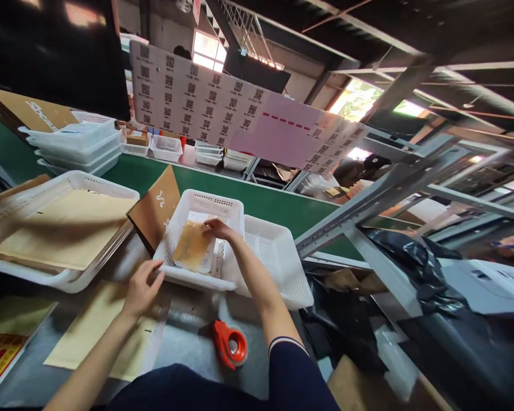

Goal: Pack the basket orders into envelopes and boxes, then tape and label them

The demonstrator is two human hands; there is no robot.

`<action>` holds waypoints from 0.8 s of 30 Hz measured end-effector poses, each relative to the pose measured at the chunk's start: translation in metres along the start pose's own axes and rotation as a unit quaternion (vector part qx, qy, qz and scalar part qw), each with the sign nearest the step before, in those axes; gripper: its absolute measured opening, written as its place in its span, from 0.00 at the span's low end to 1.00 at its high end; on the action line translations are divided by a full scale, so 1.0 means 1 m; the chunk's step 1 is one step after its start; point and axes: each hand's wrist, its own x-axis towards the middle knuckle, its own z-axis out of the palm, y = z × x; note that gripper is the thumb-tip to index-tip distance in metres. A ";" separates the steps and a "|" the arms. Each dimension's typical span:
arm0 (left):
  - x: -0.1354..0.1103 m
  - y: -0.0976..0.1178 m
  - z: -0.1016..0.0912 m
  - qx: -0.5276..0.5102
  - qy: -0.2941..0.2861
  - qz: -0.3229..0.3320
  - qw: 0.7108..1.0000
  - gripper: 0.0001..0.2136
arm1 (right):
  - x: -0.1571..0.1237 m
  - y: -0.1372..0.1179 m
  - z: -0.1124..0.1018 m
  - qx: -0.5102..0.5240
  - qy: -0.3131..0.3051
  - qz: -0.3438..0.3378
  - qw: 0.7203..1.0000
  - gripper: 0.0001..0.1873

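Dozens of square codes (189,104) run in rows across a pale board (257,140) above the far edge of the grey metal tabletop (191,342), with a red dashed line (285,121) among them; their captions are too small to read. White squiggles mark a brown carton (156,206), and a red and yellow label (2,355) with a glass symbol lies at the near left corner. Toward the far edge, a white basket (199,278) holds a blurred yellow packet (192,246). The right hand (217,229) pinches the packet's upper edge; the left hand (142,290) is half open at the basket's near left corner, contact unclear. A red tape dispenser (223,342) sits near the front edge. Beyond stand a green panel (282,206), roof beams (360,25) and a bright window (209,51).
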 end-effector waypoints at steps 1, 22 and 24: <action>0.031 0.012 0.003 0.005 -0.011 0.019 1.000 0.23 | -0.005 0.001 -0.003 0.018 -0.020 -0.018 0.999 0.19; 0.172 0.041 0.024 -0.060 -0.297 0.015 0.953 0.35 | -0.173 0.086 -0.040 0.388 0.523 -0.090 0.753 0.06; 0.195 0.052 0.049 -0.025 -0.281 0.033 0.959 0.25 | -0.174 0.087 -0.026 0.441 0.520 -0.056 0.730 0.07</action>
